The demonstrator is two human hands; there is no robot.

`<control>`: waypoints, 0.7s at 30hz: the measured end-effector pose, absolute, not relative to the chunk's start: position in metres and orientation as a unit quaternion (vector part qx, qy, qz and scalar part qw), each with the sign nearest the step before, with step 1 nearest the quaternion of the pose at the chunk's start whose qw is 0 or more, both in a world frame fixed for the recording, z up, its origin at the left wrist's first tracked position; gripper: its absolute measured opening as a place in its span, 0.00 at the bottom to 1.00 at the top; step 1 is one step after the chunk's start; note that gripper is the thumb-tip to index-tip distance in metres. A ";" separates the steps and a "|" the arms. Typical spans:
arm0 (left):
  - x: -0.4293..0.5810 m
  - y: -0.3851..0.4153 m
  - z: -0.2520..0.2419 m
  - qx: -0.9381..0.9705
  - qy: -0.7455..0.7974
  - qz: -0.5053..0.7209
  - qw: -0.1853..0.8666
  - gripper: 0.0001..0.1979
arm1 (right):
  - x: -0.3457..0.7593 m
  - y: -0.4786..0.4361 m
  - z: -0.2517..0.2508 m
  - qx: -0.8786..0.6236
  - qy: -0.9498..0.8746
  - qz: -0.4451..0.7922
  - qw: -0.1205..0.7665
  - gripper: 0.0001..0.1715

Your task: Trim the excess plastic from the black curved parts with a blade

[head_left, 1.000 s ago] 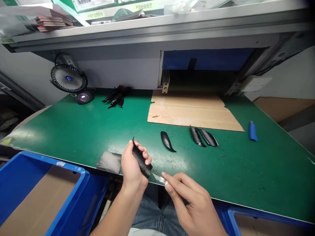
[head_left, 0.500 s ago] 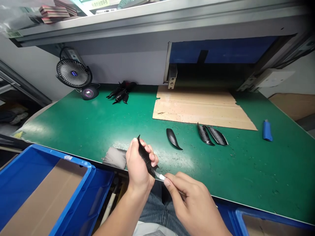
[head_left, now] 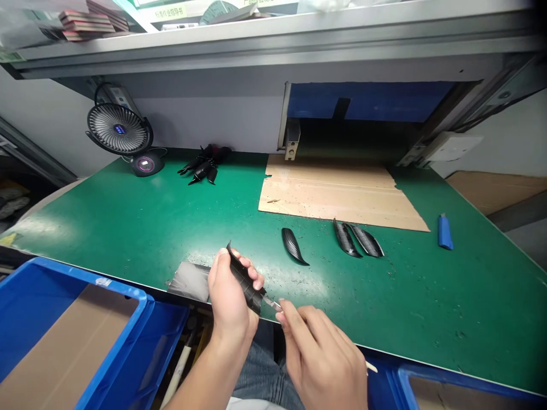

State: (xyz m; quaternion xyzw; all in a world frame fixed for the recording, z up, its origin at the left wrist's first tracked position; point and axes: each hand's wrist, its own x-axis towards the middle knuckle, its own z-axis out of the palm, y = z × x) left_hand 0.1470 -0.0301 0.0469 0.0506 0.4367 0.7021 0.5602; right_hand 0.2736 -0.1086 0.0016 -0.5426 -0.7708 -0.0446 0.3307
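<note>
My left hand point(head_left: 228, 296) grips a black ribbed, curved plastic part point(head_left: 243, 278) at the near edge of the green table point(head_left: 128, 222), pointed tip up. My right hand point(head_left: 322, 359) holds a small knife; its silver blade point(head_left: 269, 302) touches the lower end of the part. Three similar black parts lie on the mat: one alone point(head_left: 293, 246) and a pair point(head_left: 358, 239) just to its right. A heap of more black parts point(head_left: 203, 165) lies at the back by the wall.
A sheet of cardboard point(head_left: 337, 191) lies at the back centre. A small black fan point(head_left: 117, 130) stands back left. A blue lighter point(head_left: 444, 232) lies right. Blue bins stand below the table edge at left point(head_left: 106, 341) and right point(head_left: 448, 387). A grey pad point(head_left: 190, 280) lies beside my left hand.
The blade has moved in from beside the part's lower end to touch it. My right hand has shifted slightly left and closer. The view has swung a little.
</note>
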 end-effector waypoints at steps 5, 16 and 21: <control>0.145 -0.022 0.040 0.003 0.423 0.683 0.596 0.06 | 0.268 -0.102 -0.005 -0.579 -0.622 0.177 0.496 0.20; 0.145 0.002 -0.001 0.216 0.508 0.616 0.563 0.14 | 0.269 -0.068 -0.026 -0.575 -0.711 0.087 0.395 0.16; 0.124 0.053 -0.036 0.368 0.576 0.552 0.477 0.11 | 0.311 -0.027 -0.034 -0.692 -0.654 0.074 0.298 0.12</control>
